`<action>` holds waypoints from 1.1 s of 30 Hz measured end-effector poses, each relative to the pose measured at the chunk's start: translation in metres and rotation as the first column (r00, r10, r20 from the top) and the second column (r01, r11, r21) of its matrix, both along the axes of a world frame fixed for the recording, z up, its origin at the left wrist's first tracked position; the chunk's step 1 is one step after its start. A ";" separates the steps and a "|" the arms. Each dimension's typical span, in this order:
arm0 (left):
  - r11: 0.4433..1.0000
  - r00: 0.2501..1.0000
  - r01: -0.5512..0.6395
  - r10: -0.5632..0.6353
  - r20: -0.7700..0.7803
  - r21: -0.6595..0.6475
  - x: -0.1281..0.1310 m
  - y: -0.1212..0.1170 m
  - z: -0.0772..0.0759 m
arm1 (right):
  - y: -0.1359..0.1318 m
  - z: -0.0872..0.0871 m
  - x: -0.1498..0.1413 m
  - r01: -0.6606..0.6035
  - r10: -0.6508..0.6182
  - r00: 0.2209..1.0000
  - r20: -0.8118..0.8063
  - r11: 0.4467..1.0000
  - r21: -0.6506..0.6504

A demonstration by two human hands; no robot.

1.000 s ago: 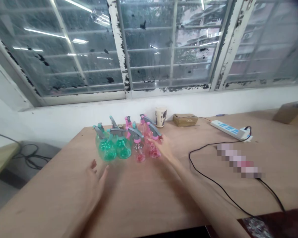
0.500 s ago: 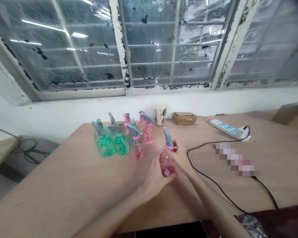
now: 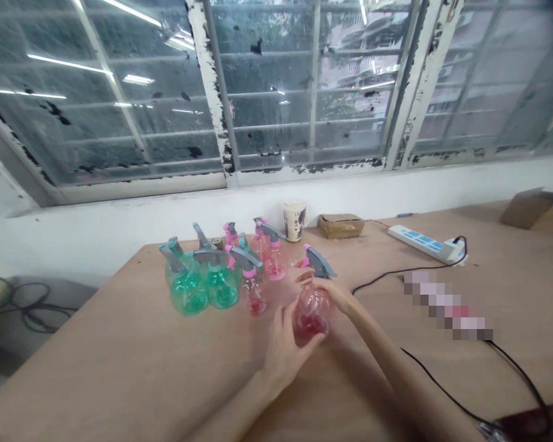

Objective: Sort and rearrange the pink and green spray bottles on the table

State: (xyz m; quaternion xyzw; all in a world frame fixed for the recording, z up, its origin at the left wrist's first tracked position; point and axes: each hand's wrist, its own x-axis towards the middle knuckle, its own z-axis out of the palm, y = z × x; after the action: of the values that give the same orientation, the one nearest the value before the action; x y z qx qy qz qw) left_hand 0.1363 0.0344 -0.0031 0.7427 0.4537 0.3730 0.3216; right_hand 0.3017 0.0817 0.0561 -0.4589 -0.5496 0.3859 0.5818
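Note:
Between my hands stands a clear pink spray bottle (image 3: pixel 312 314) with a grey and pink trigger head (image 3: pixel 319 263). My left hand (image 3: pixel 283 350) is wrapped round the lower left side of its body, thumb across the front. Around the neck, just under the trigger head, the fingers of my right hand (image 3: pixel 329 291) are closed; part of the neck is hidden by them. Just left stands another pink spray bottle (image 3: pixel 254 296), with more pink ones behind it. Green spray bottles (image 3: pixel 188 293) are grouped farther left.
A paper cup (image 3: pixel 294 222) and a brown cardboard box (image 3: pixel 341 225) stand by the wall. To the right lie a white power strip (image 3: pixel 424 244), a black cable (image 3: pixel 396 271) and a blurred-out item (image 3: pixel 447 305). Another cardboard box (image 3: pixel 529 207) is at the far right.
The held bottle's trigger head has turned, its grey end now pointing right. My right hand has shifted over the neck, and the bottle body shows more openly. The view has moved slightly.

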 end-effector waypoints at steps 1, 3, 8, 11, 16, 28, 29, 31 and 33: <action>1.000 0.999 0.012 -0.012 0.036 0.001 -0.001 0.001 -0.001 | 0.004 0.001 0.002 -0.036 0.036 0.999 -0.001 0.999 -0.019; 1.000 0.992 0.009 -0.006 0.126 -0.022 -0.003 0.003 -0.002 | 0.011 0.006 0.008 -0.160 0.157 0.987 -0.045 0.985 -0.062; 0.989 0.976 -0.114 0.130 0.173 -0.098 -0.007 0.021 -0.007 | 0.021 0.018 0.023 -0.363 0.337 0.914 -0.225 0.928 -0.084; 0.992 0.988 -0.122 0.126 0.091 -0.039 -0.012 0.031 -0.007 | 0.018 0.017 0.028 -0.374 0.349 0.919 -0.184 0.919 -0.125; 0.999 0.998 -0.053 0.053 -0.029 -0.010 -0.014 0.033 -0.002 | 0.008 0.004 0.028 -0.358 0.341 0.931 -0.129 0.923 -0.141; 1.000 0.990 0.015 -0.014 -0.141 0.002 -0.012 0.031 -0.003 | -0.012 0.006 0.019 -0.127 0.125 0.992 -0.026 0.974 -0.189; 1.000 0.989 0.015 -0.015 -0.145 -0.003 -0.012 0.031 -0.003 | -0.012 0.003 0.019 -0.113 0.113 0.994 -0.012 0.972 -0.205; 1.000 0.989 0.014 -0.015 -0.150 -0.004 -0.011 0.031 -0.002 | -0.011 -0.005 0.019 -0.071 0.080 0.996 0.028 0.970 -0.232; 1.000 0.988 0.012 -0.012 -0.154 -0.001 -0.011 0.031 -0.002 | -0.009 -0.011 0.019 -0.053 0.069 0.996 0.057 0.968 -0.247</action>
State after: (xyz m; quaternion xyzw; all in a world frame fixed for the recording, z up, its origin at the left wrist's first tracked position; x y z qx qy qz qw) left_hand 0.1252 0.0655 -0.0053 0.7721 0.4728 0.3124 0.2877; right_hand 0.3209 0.0724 0.0455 -0.5224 -0.5301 0.4533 0.4906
